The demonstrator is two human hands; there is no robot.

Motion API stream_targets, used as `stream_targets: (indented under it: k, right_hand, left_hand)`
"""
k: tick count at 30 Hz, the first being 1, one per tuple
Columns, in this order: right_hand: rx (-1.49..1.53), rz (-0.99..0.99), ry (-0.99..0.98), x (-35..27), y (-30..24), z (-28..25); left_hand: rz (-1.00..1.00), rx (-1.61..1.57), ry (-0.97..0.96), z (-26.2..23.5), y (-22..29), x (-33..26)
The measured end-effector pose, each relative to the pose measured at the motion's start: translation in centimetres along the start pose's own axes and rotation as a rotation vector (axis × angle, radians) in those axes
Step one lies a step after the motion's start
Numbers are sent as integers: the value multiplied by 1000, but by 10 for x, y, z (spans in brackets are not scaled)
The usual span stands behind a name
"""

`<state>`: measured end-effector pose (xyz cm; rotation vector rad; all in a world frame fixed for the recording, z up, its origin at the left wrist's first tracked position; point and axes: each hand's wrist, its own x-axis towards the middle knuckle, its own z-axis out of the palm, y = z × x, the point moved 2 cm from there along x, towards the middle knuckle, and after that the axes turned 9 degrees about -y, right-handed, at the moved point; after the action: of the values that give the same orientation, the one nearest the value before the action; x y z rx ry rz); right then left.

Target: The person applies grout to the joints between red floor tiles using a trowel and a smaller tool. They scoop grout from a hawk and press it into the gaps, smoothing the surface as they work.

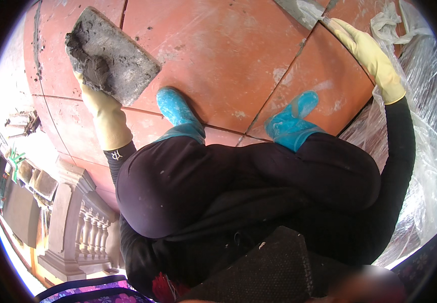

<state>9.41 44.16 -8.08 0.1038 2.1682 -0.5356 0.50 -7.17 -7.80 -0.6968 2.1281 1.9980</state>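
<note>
While we are crouching over the red floor tiles (218, 55), our left hand (97, 96) is gripping a grey mortar-caked board (120, 53); our right hand (367, 50) is clasping a trowel (302, 11) beside plastic sheeting (425, 126), blue boots (178, 111) below.

Red floor tiles (218, 55) are filling the upper middle of the frame, smeared with grey patches. Two blue boots (178, 108) are standing on them near the centre. Clear plastic sheeting (425, 126) is lying crumpled along the right edge. A stone balustrade (79, 222) is showing at lower left, with rubble (21, 123) lying at far left.
</note>
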Motion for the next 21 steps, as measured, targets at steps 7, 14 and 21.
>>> stream_targets:
  k: [7,14,21]
  right_hand:
    - [8,27,-19,-18,22,3]
    - [37,31,-23,-31,57,11]
    - [114,4,34,-49,100,37]
  left_hand:
    - [-14,52,19,0,7,2]
    - [-13,44,-4,10,11,-2]
    - [38,-2,-72,12,8,-6]
